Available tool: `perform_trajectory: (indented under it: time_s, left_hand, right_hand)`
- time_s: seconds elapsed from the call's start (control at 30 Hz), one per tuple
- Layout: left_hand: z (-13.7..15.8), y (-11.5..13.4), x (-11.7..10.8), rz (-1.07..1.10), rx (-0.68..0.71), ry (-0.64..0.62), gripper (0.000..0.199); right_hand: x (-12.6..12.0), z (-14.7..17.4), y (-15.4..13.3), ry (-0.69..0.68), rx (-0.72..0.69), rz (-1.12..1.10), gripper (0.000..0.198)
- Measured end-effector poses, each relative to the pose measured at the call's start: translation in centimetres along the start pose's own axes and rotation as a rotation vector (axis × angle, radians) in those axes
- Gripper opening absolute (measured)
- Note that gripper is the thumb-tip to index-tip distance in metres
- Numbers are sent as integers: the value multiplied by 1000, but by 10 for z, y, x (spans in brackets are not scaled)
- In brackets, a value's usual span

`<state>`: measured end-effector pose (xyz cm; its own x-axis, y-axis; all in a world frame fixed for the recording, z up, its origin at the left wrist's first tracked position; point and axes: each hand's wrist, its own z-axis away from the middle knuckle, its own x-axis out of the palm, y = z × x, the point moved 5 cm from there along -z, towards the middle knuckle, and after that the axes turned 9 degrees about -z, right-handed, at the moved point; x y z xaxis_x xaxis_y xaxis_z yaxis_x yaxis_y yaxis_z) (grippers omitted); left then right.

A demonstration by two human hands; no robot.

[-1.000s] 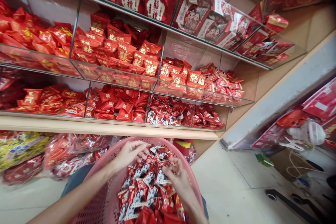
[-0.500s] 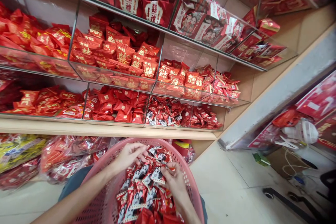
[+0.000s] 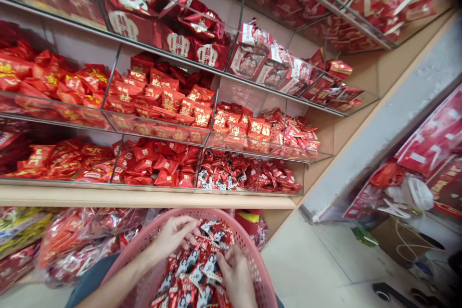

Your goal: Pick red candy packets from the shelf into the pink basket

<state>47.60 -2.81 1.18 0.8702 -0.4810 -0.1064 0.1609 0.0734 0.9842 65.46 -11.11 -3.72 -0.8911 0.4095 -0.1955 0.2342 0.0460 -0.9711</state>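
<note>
Small red packets with black-and-white figures printed on them [image 3: 197, 269] fill a pink perforated plastic basket [image 3: 254, 240] between the knees. Over the far left part of the pile is my left hand [image 3: 176, 236], palm down. Its fingers are loosely bent and a little apart, with nothing visible in them. My right hand [image 3: 236, 272] rests at the right side of the pile. Its thumb and fingers are curled in against the packets; whatever they grip is hidden.
Ahead, clear-fronted shelves [image 3: 159, 127] hold many red packets in divided bins. Bagged goods [image 3: 86, 240] lie beneath, at the left. To the right are tiled floor [image 3: 310, 260], a white wall edge [image 3: 353, 154], a green packet [image 3: 364, 236] and a white cable [image 3: 400, 240].
The view has tilted up, so shelves and basket sit lower. My right hand has drawn slightly back; the packet edge seen at its fingertips no longer shows. My left hand stays over the pile.
</note>
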Motion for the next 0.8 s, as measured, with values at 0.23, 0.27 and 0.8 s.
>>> perform_trajectory:
  time_s: [0.23,0.27,0.8]
  left_hand:
    - [-6,-6,-14,-47,36,36,55]
    - [-6,-4,-18,-38,39,47,56]
    - [40,-25,-126,-500,105,432,53]
  right_hand:
    - [-16,-4,-16,87,-119,45,39]
    - [-19,-4,-20,103,-124,30,38]
    - [-100,20,-11,190,46,70,39]
